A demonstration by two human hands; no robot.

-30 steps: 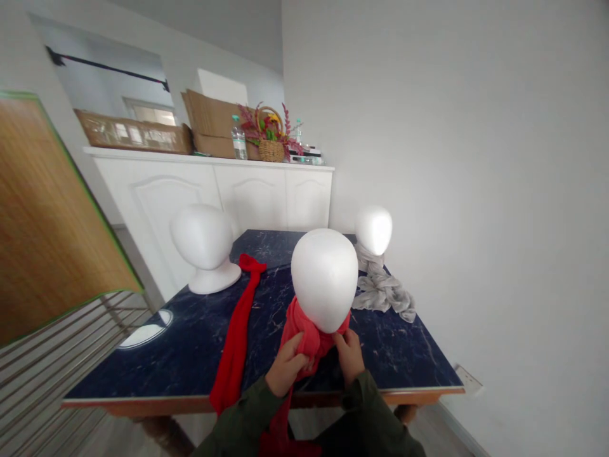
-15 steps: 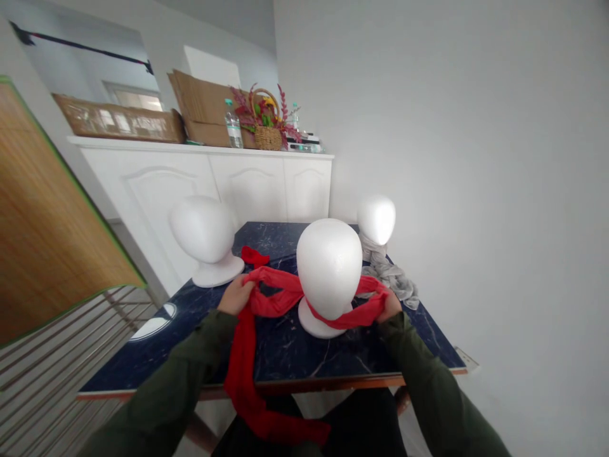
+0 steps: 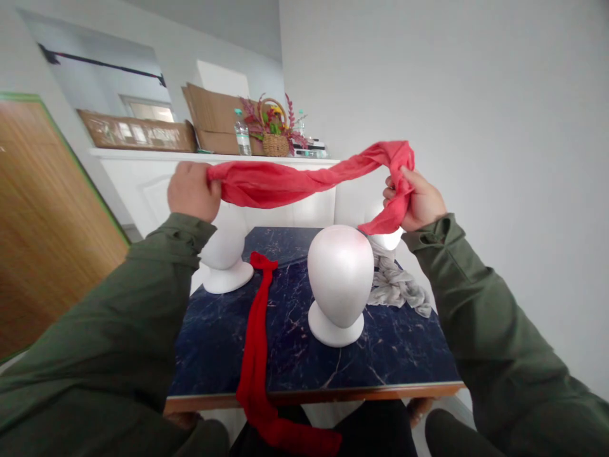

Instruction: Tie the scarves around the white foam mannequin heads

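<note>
A coral-red scarf (image 3: 285, 184) is stretched in the air above the middle white foam head (image 3: 340, 273). My left hand (image 3: 194, 192) is closed round its left end, in front of the left foam head (image 3: 223, 247). At the upper right, my right hand (image 3: 419, 198) grips the bunched right part, and a short end hangs below the fingers. The middle head stands upright and bare on the dark blue marbled table (image 3: 295, 343). A darker red scarf (image 3: 257, 336) lies along the table and drapes over the front edge.
Behind on the right, a third foam head (image 3: 387, 240) has a grey scarf (image 3: 397, 285) around its base. A white cabinet (image 3: 118, 154) at the back carries cardboard boxes (image 3: 137, 132), a bottle (image 3: 242, 134) and a flower basket (image 3: 275, 145).
Both hands have risen, lifting the coral-red scarf off the middle head's neck to above it. The darker red scarf now lies uncovered on the table. The view has shifted slightly.
</note>
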